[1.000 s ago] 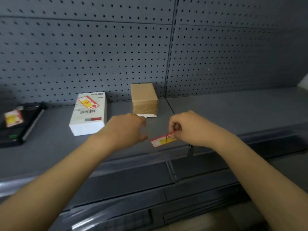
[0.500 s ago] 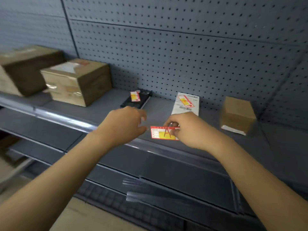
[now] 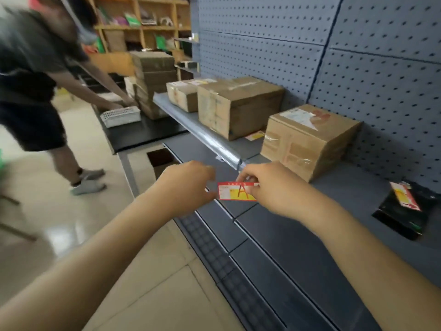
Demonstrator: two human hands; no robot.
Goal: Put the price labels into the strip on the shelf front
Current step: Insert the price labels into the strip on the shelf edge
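My view has swung left along the shelf (image 3: 346,187): cardboard boxes (image 3: 307,139) now sit beyond my hands, and the black packet (image 3: 403,211) has slid off to my right. I read that as carrying this label to a new slot. My right hand (image 3: 274,189) pinches the price label (image 3: 235,191) by its right end, just short of the strip (image 3: 214,142). My left hand (image 3: 185,187) is beside the label's free end; its fingers are blurred, so I cannot tell its state.
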